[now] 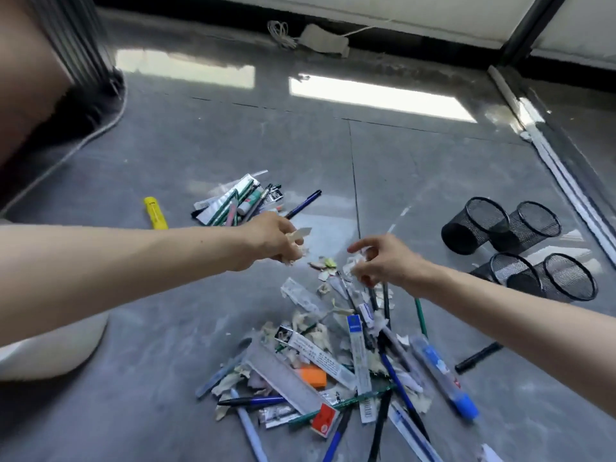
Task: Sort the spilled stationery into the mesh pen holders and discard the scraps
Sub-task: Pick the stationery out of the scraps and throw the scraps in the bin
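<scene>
The left grip (273, 240) clutches paper scraps (301, 233); the right grip (386, 261) pinches another above the stationery pile (333, 361) on the floor (166, 361). Scraps should be light, flimsy, tear-prone: pinch an edge. The mesh pen holders (473, 228) lie tipped near the floor's right edge

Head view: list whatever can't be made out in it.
- Left hand: its grip hides how many paper scraps it holds.
- Right hand: motion blur, so whether it pinches anything is unclear.
- Mesh pen holders: the insides are dark and their contents cannot be seen.
- Packet labels: the print is too small to read.
- Pens at the bottom: cut off by the frame edge.
</scene>
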Tool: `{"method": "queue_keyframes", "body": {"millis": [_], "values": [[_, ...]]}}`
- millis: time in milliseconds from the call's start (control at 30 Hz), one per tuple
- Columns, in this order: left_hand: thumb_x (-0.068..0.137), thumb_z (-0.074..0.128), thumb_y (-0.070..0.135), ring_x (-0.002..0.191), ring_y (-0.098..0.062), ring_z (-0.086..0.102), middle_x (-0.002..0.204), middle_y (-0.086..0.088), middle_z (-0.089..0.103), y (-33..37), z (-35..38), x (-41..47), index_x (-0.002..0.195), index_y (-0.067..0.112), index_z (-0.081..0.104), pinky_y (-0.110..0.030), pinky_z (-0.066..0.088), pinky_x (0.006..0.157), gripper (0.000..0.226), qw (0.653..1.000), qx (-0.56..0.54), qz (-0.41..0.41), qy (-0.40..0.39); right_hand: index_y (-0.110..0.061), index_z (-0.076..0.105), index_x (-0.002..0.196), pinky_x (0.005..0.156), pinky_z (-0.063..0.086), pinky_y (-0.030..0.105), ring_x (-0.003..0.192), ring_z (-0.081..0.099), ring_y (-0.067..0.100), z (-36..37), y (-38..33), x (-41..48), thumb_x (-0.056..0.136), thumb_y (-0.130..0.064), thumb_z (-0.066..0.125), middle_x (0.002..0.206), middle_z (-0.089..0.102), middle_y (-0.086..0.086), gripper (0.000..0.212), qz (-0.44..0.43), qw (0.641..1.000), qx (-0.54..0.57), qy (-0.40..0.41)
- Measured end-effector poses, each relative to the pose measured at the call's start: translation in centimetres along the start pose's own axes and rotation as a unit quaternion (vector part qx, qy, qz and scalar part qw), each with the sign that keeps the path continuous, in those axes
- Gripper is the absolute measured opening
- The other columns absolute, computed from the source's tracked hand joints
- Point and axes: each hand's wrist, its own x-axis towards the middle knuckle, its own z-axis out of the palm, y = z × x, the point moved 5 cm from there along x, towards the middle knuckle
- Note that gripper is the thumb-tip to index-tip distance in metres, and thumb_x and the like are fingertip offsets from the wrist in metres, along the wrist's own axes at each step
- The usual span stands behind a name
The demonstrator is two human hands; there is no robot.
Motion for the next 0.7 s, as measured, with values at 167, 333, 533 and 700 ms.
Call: {"method": "queue_keyframes", "body": {"millis": [167,333,533,700], "values": [[0.074,0.07,-0.005,0.061,-0.014,0.056,0.064,-0.003,0.059,-1.7,-9.9,-7.9,0.078,0.003,0.062,-0.017,0.046,0.053,0.012,0.988,-0.033,0.002,0.148,0.019,0.063,0.09,0.042,0.045,0.018,0.039,0.055,0.014,8.5,-11.8,-0.1,0.076,0.012,0.068,0.063,0.058,0.019,0.017,-0.091,0.99,0.013,-0.111],[0.076,0.068,-0.01,0.06,-0.014,0.054,0.068,-0.005,0.058,-6.3,-16.1,-15.1,0.089,-0.002,0.062,-0.014,0.047,0.051,0.016,0.942,-0.16,0.011,0.294,0.007,0.063,0.071,0.04,0.045,0.017,0.035,0.048,0.013,17.9,-19.7,-1.1,0.076,0.011,0.068,0.05,0.055,0.012,0.008,-0.126,0.974,0.05,-0.182],[0.075,0.069,0.0,0.059,-0.015,0.059,0.066,-0.002,0.061,-13.8,-19.3,-19.5,0.08,0.012,0.064,-0.032,0.053,0.061,0.014,0.906,-0.07,-0.047,0.415,0.008,0.062,0.079,0.045,0.052,0.022,0.039,0.051,0.014,27.2,-22.8,-0.6,0.079,0.015,0.063,0.062,0.054,0.014,0.007,-0.084,0.963,0.129,-0.221],[0.075,0.069,0.007,0.062,-0.008,0.048,0.063,0.01,0.051,-17.1,-19.5,-19.2,0.062,0.023,0.049,-0.015,0.031,0.052,0.029,0.898,0.088,-0.048,0.428,0.005,0.061,0.083,0.054,0.056,0.025,0.039,0.053,0.01,30.9,-23.8,-0.6,0.082,0.016,0.059,0.064,0.055,0.012,0.011,-0.114,0.954,0.149,-0.233]]}}
